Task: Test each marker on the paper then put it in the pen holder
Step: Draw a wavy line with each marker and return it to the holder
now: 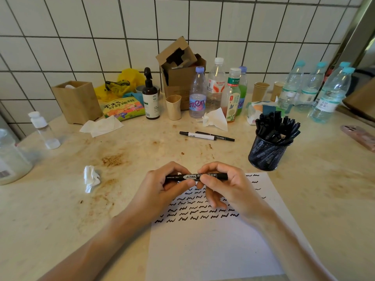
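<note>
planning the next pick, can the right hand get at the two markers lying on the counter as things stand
Probably not yet: the right hand shares its grip on a marker with the left hand. The path to the two markers looks open.

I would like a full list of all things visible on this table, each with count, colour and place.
marker: one, black, held over the paper
loose markers: two, table middle
pen holder: one, black mesh, full of markers, right
paper: one, white, black squiggles, front
bottles: several, clear, rear and right
pump bottle: one, brown, rear
cardboard box: one, brown, rear
wooden box: one, rear left
tissues: white, scattered
left hand: grips marker
right hand: grips marker
</note>
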